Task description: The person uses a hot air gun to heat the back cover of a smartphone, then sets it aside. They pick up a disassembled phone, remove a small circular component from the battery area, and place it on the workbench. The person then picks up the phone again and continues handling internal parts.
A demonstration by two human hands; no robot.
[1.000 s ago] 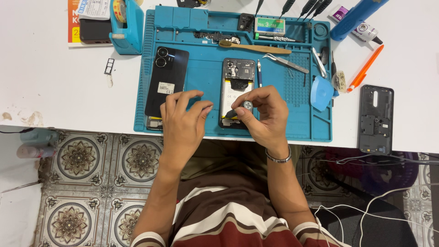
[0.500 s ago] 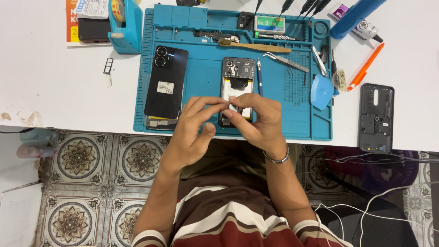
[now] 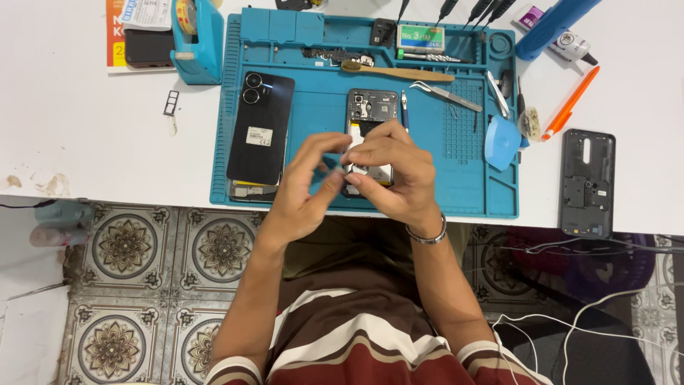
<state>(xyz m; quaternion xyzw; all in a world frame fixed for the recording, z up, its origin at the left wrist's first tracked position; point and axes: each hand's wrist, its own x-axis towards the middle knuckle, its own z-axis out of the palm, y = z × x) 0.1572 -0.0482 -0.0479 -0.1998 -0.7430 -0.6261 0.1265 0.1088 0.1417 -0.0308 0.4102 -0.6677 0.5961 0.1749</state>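
Observation:
An opened phone point(image 3: 372, 107) with its insides showing lies upright on the blue repair mat point(image 3: 320, 50). Both my hands meet just above its lower half. My right hand point(image 3: 399, 175) is curled, its fingertips pinching a small white piece point(image 3: 353, 152). My left hand point(image 3: 306, 192) comes in from the left, forefinger arched and thumb below, touching the same piece. The phone's lower part is hidden under my fingers. A black back cover point(image 3: 260, 128) with two camera rings lies on the mat to the left.
Tweezers point(image 3: 445, 94), a wooden-handled brush point(image 3: 395, 71), a blue pick point(image 3: 501, 141) and screwdrivers lie on the mat. Off it on the white table are a blue tape dispenser point(image 3: 196, 43), an orange pen point(image 3: 570, 103) and a dark phone frame point(image 3: 587, 182). Cables trail on the floor at right.
My left hand came off the mat beside the phone and joined my right hand. Both hands lifted slightly over the phone, fingertips now together on the small piece.

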